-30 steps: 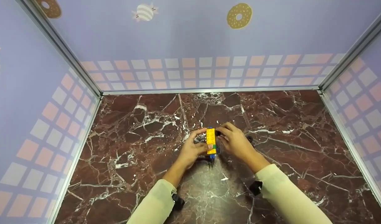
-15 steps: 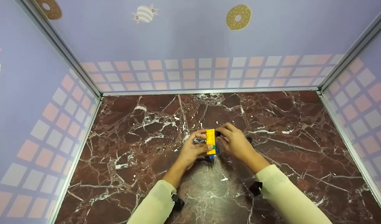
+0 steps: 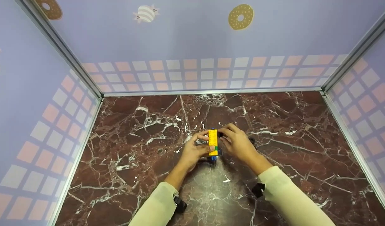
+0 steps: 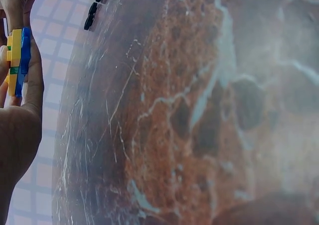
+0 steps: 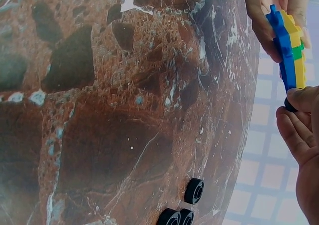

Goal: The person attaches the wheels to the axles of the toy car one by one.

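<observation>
A toy vehicle of building bricks (image 3: 213, 138), yellow on top with a green band and a blue base (image 5: 285, 48), is held up above the table between both hands. My left hand (image 3: 191, 153) grips it from the left side, thumb on top near the green band. On the opposite side my right hand (image 3: 239, 144) pinches a small black wheel (image 5: 290, 105) between thumb and fingers, right at the end of the blue base. In the left wrist view the yellow bricks (image 4: 17, 51) show edge-on, and the left palm lies behind the blue base.
Loose black wheels (image 5: 194, 190) lie on the dark red marbled table (image 3: 142, 175) beyond the right hand, mostly hidden by it in the head view. Patterned lilac walls (image 3: 198, 37) with metal edging enclose the back and both sides.
The left fingers have bent slightly inward along the toy's left side. The right hand and its wheel keep their place.
</observation>
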`<control>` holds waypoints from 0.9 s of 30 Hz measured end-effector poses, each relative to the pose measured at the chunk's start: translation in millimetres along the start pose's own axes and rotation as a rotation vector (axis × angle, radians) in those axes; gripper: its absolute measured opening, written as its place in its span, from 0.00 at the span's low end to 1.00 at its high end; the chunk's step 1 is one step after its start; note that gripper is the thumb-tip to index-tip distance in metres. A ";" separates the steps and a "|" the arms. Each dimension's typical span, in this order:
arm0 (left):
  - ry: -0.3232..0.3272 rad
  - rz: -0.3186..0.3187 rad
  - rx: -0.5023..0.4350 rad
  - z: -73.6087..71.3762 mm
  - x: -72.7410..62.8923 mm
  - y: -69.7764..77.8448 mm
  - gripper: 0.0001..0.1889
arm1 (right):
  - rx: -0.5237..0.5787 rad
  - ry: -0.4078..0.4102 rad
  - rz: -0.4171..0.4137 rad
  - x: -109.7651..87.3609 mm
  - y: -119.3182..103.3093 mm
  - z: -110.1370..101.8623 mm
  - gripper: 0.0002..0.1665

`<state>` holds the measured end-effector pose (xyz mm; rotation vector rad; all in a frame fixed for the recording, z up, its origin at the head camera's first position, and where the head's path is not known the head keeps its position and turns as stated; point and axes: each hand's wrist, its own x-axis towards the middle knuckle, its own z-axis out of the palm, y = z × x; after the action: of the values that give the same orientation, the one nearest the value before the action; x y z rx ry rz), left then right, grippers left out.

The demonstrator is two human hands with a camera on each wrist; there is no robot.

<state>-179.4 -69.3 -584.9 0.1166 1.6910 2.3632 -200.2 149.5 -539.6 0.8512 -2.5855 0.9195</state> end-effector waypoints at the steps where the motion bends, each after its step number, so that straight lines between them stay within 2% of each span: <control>1: 0.002 -0.002 -0.001 0.3 0.0 -0.1 0.21 | -0.001 0.001 0.001 -0.1 -0.1 0.1 0.16; 14: 0.004 -0.022 -0.032 1.3 -2.9 -0.3 0.20 | -0.084 -0.036 -0.027 -3.6 -1.2 2.0 0.18; 27: 0.007 -0.025 -0.034 0.2 -3.3 -2.2 0.18 | -0.042 -0.024 -0.023 -3.1 -1.7 1.9 0.18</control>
<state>-175.9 -69.3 -586.7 0.0811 1.6442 2.3753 -196.8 148.6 -541.5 0.8843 -2.5999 0.8505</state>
